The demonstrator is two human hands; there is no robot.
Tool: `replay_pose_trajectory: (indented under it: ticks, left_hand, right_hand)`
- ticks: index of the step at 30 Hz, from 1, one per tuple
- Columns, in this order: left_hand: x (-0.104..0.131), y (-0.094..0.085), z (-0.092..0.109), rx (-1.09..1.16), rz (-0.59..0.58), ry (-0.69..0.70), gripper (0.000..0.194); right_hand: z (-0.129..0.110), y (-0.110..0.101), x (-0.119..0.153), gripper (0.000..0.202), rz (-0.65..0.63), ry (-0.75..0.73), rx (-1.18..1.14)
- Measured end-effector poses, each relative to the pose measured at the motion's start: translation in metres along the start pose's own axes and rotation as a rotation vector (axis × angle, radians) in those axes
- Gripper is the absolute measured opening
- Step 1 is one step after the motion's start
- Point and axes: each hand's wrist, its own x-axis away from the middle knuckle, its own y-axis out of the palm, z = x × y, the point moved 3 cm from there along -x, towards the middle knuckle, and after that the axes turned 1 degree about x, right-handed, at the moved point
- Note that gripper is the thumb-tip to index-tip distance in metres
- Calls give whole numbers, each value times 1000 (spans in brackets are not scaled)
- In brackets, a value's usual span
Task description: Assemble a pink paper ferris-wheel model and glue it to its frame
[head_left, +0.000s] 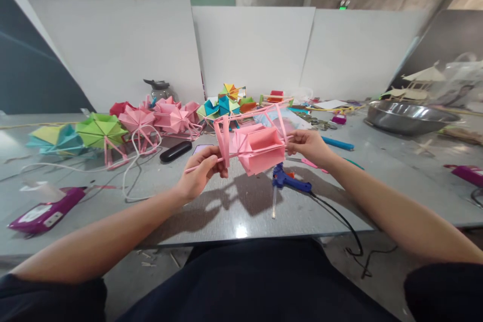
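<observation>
Between my hands, above the table, hangs a pink paper water wheel (pixel 260 148) with folded vanes and a frame of thin pink strips. My left hand (pixel 207 166) pinches its left side, where a thin pink rod sticks out past the thumb. On the right, my right hand (pixel 304 145) has its fingers closed at the wheel's other end; the fingertips are partly hidden. Just below the wheel lies a blue glue gun (pixel 292 181) with a clear glue stick and a black cord. Pink-handled scissors (pixel 311 163) lie by my right wrist.
Several finished paper wheels, among them a green one (pixel 101 131) and a pink one (pixel 175 116), stand at the left. A purple power strip (pixel 49 211) and a white cable lie nearer. A steel bowl (pixel 411 118) sits at the right. White panels (pixel 252 50) close off the back.
</observation>
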Motion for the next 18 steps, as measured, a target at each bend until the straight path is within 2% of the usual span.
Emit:
replay_pose_trajectory:
  ticks: [4, 7, 11, 15, 18]
  left_hand:
    - [-2, -2, -2, 28, 23, -22, 27]
    - [-2, -3, -4, 35, -5, -24, 29]
    - [-1, -3, -3, 21, -55, -5, 32]
    - [0, -1, 18, -117, -159, 71, 33]
    - [-3, -4, 40, -273, -212, 45, 30]
  right_hand:
    - [0, -3, 1, 53, -106, 162, -104]
    - [5, -4, 1, 57, -181, 278, -244]
    - [7, -3, 2, 57, -240, 332, -327]
    - [2, -2, 4, 54, -214, 301, -379]
    - [-3, 1, 5, 50, -192, 270, -419]
